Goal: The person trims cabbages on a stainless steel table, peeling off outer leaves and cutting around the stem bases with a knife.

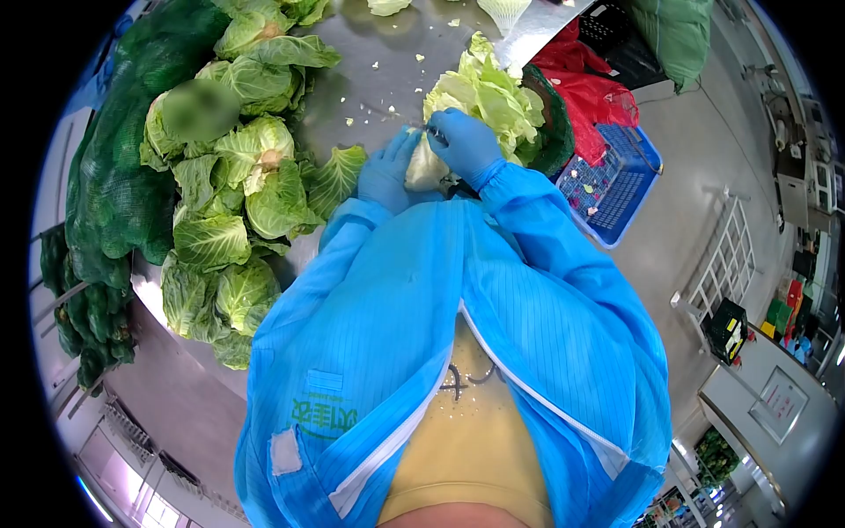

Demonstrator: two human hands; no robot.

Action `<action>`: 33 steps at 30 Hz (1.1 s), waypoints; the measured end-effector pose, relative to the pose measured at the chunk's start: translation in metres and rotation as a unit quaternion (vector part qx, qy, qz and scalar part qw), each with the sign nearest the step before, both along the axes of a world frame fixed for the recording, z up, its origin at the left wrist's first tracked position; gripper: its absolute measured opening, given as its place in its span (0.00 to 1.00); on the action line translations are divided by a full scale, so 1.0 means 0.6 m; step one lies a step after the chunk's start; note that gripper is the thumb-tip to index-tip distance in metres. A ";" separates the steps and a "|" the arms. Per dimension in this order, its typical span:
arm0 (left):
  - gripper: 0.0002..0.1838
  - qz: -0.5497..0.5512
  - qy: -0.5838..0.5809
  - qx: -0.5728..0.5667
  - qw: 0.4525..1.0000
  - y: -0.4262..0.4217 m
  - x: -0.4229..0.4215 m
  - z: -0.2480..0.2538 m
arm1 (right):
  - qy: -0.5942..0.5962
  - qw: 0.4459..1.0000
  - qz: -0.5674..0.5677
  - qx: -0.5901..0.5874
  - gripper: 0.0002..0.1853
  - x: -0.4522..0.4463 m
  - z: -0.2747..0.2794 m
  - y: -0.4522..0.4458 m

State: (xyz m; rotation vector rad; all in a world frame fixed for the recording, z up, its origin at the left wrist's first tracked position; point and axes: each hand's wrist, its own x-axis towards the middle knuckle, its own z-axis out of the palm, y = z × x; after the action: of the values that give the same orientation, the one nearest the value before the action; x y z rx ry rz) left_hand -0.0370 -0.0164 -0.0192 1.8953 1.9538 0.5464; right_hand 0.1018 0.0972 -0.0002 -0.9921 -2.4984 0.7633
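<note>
On the metal table, a pale, trimmed cabbage (pixel 424 169) sits close against my body, between my hands. My left hand (pixel 385 176), in a blue glove, grips its left side with the fingers laid along it. Just above its right side is my right hand (pixel 466 145), also gloved, with the fingers curled closed. A small dark bit shows at those fingers, but I cannot make out what it is. Loose light-green leaves (pixel 488 97) are heaped beyond my right hand. One outer leaf (pixel 337 179) lies left of my left hand.
Several whole cabbages (pixel 255 158) are piled along the table's left side, beside full green mesh sacks (pixel 123 150). Scraps dot the metal table top (pixel 374 97). To the right are a blue crate (pixel 620 189), a red bag (pixel 581 84) and a white rack (pixel 726 255).
</note>
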 end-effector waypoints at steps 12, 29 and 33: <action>0.52 -0.027 -0.061 0.173 0.983 -0.012 -0.002 -0.065 | 0.004 0.981 -0.014 -0.195 0.24 -0.011 -0.053 0.045; 0.48 -0.010 -0.014 0.117 0.993 -0.015 0.002 -0.064 | -0.040 0.969 -0.149 -0.191 0.36 0.009 -0.012 0.036; 0.49 -0.011 -0.015 0.130 0.991 -0.016 0.008 -0.060 | -0.098 0.950 -0.094 -0.281 0.41 0.004 -0.038 0.038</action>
State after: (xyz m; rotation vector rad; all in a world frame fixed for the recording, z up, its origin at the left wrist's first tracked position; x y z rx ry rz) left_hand -0.0321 -0.0259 -0.0550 2.0440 1.9180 0.8551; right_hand 0.1045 0.1203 -0.0233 -1.5355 -2.3328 1.4167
